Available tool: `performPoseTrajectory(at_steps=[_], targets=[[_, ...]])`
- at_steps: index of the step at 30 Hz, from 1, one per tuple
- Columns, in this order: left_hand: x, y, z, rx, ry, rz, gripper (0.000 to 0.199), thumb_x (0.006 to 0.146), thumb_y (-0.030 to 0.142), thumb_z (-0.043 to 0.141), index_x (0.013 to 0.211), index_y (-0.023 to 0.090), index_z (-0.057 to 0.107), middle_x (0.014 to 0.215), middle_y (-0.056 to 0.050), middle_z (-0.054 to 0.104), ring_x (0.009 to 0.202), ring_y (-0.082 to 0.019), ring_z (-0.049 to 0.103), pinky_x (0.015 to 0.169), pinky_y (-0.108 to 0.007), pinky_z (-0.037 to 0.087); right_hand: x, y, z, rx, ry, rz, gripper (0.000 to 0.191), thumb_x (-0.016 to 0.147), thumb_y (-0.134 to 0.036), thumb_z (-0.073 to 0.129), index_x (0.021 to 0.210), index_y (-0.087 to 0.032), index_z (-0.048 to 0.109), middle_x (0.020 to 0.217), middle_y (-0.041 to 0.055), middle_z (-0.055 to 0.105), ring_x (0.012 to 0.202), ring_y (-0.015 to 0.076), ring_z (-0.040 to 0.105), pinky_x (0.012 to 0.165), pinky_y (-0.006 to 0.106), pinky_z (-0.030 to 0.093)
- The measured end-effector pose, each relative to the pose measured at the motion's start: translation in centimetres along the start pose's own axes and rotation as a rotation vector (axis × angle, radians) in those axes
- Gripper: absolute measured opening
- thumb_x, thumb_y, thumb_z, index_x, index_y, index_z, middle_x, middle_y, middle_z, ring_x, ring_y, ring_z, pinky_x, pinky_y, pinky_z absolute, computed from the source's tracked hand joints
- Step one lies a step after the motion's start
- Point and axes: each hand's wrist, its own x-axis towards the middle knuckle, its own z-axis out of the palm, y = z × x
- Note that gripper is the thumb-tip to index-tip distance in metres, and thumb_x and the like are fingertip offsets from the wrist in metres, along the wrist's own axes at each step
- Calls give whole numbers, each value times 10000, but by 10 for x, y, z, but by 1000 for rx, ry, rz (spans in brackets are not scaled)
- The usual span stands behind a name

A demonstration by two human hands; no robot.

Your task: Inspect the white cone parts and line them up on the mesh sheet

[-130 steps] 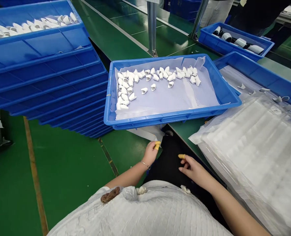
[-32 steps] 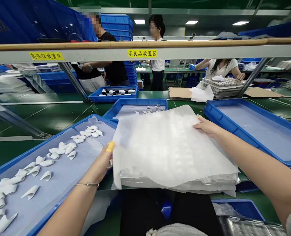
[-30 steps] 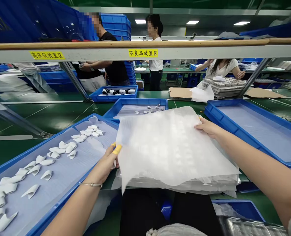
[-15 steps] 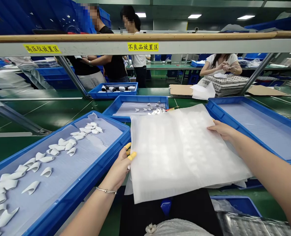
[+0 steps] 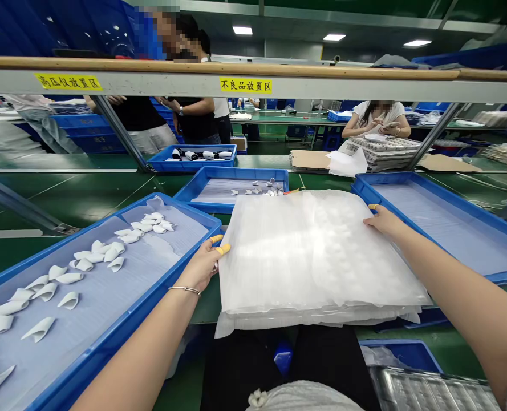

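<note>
A translucent white sheet lies over a stack with a bumpy surface at the centre, with more sheet edges showing along its front. My left hand, with yellow covers on two fingers, pinches the sheet's left edge. At the back right edge, my right hand grips the same sheet between thumb and fingers. Left of the stack, a blue tray lined with pale film holds several curved white pieces.
Behind the stack is a smaller blue tray with small white pieces. A lined blue tray stands at the right. A metal rail crosses above the bench. Several people work beyond it, one beside stacked egg-crate-like trays.
The sheet's front edge has come down onto the stack and lies flatter. My left hand has shifted slightly left and up with it. The camera view has moved a little.
</note>
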Motion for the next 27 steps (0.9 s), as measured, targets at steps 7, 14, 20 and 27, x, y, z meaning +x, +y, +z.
performPoseTrajectory(at_steps=[7, 14, 20, 27], targets=[[-6, -19, -3, -12, -74, 17, 574, 708, 316, 738, 1236, 198, 546, 560, 88, 456, 453, -69, 384, 488, -185, 339, 18, -7, -3, -323, 30, -15, 703, 692, -83, 702, 1367, -127, 512, 758, 66, 657, 720, 261, 638, 651, 331, 466], [-21, -25, -22, 69, -84, 11, 566, 784, 332, 605, 1330, 231, 497, 560, 61, 485, 460, -88, 408, 451, -182, 313, 4, -42, -5, -468, 169, -99, 724, 723, -168, 741, 1393, -97, 476, 1179, 269, 569, 1072, 395, 580, 831, 432, 460], [-23, -21, -18, -36, -184, 11, 732, 710, 266, 678, 1392, 200, 423, 629, 80, 443, 483, -72, 386, 467, -187, 315, -28, -130, 36, -481, 231, -507, 599, 857, -271, 640, 1424, -230, 450, 1376, 128, 495, 1314, 312, 415, 1081, 395, 335], [-33, -12, -24, 269, 60, 346, 617, 689, 293, 747, 1274, 233, 561, 957, -19, 606, 576, -122, 456, 565, -265, 397, -79, -210, 152, -653, -367, -924, 384, 899, -309, 605, 1265, -191, 598, 1304, 119, 588, 1237, 334, 479, 1019, 446, 389]])
